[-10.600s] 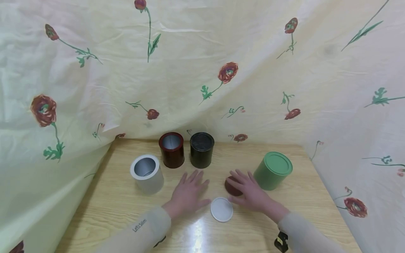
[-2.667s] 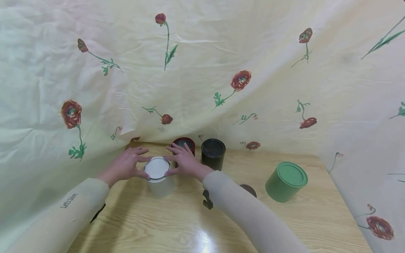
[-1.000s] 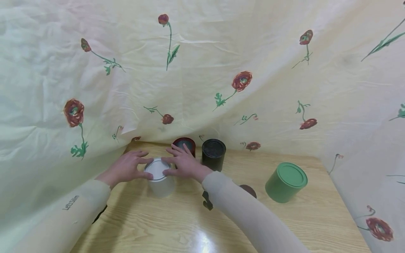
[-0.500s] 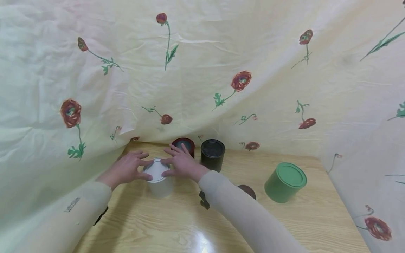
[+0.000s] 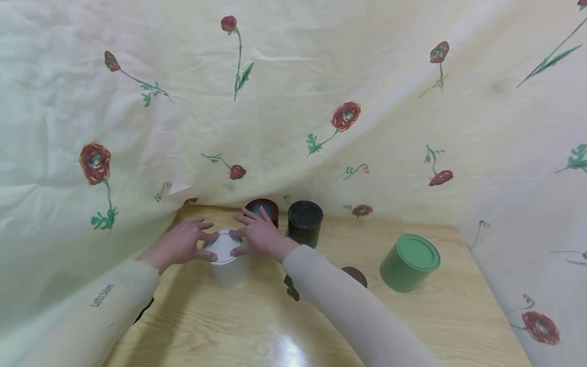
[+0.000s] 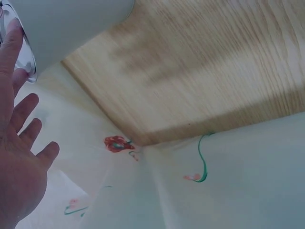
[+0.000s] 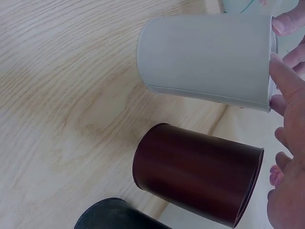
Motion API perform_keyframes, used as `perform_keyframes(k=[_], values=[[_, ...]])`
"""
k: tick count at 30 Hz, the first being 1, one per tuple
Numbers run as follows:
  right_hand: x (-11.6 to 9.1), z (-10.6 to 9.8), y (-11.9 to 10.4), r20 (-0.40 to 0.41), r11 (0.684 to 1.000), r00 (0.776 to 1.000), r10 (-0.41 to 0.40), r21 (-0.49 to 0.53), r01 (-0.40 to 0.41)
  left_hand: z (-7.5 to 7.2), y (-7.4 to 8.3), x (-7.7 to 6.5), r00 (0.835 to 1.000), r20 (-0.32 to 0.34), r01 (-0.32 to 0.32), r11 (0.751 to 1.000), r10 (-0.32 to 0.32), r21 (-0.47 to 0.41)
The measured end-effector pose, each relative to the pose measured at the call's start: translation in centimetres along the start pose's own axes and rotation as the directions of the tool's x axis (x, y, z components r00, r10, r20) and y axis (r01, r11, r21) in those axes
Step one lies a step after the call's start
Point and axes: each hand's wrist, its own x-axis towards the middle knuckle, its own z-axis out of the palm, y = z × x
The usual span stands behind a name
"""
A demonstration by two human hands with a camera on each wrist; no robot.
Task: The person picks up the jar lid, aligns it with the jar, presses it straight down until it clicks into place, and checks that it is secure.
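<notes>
Uneven pressure could cock the white lid (image 5: pixel 223 246) on the white can (image 5: pixel 231 275)

The white lid lies on the mouth of the upright white can, left of centre in the frame. Whether it is fully seated is hard to tell, since fingertips cover part of the rim. If one side is pushed harder, the opposite edge could ride up; off-centre force might also tilt or slide the can on the smooth table (image 5: pixel 238 326).

The left hand (image 5: pixel 180 243) comes from the left, thumb and index finger spread and touching the lid's edge, the other fingers apart in the air. The right hand (image 5: pixel 260 237) mirrors it from the right, thumb and index on the lid; neither hand is wrapped round anything. Fingertips so near the rim could slip off it or get nipped.

Just behind the right hand stands the open dark red can (image 7: pixel 198 174); a sideways slip of those spread fingers could knock it into the black can (image 5: pixel 304 227) beside it. Further right, the right sleeve (image 5: pixel 348 311) partly hides a dark brown lid (image 5: pixel 355 276), which a sweeping forearm might shift. The green can (image 5: pixel 408 265), at right, seems out of harm's way.
</notes>
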Motion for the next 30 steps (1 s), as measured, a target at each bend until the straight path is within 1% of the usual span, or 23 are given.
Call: perform_keyframes(k=[6,8,11,15,17,21,27,30], values=[[0.1,0.2,0.1,0.003,1.0,1.0,0.013,-0.01,-0.013,-0.4,0.1,0.1,1.0,0.001,0.002,1.0,-0.002,-0.008],[0.0,0.3,0.1,0.005,1.0,1.0,0.011,-0.016,-0.011,-0.4,0.1,0.1,1.0,0.011,0.005,1.0,-0.005,-0.007],[0.0,0.5,0.3,-0.001,1.0,1.0,-0.005,-0.022,0.005,-0.3,0.1,0.2,1.0,0.018,0.021,1.0,-0.021,-0.012],[-0.3,0.2,0.6,-0.022,0.999,0.999,-0.033,-0.004,0.033,-0.5,0.1,0.5,1.0,-0.003,0.013,1.0,-0.013,0.002],[-0.8,-0.1,1.0,-0.041,0.999,0.998,-0.039,0.023,0.04,-0.7,0.2,0.9,1.0,-0.026,-0.008,1.0,0.009,0.018],[-2.2,-1.0,2.0,-0.082,0.997,0.996,-0.044,0.056,0.049,-1.6,1.0,1.7,0.996,-0.069,-0.05,0.998,0.053,0.042],[-4.8,-2.4,3.3,-0.112,0.996,0.992,-0.061,0.05,0.067,-3.1,3.2,2.7,0.992,-0.095,-0.083,0.996,0.086,0.039],[-6.5,-2.8,4.1,-0.144,0.995,0.988,-0.058,0.074,0.069,-3.3,4.4,3.3,0.987,-0.097,-0.122,0.991,0.126,0.049]])
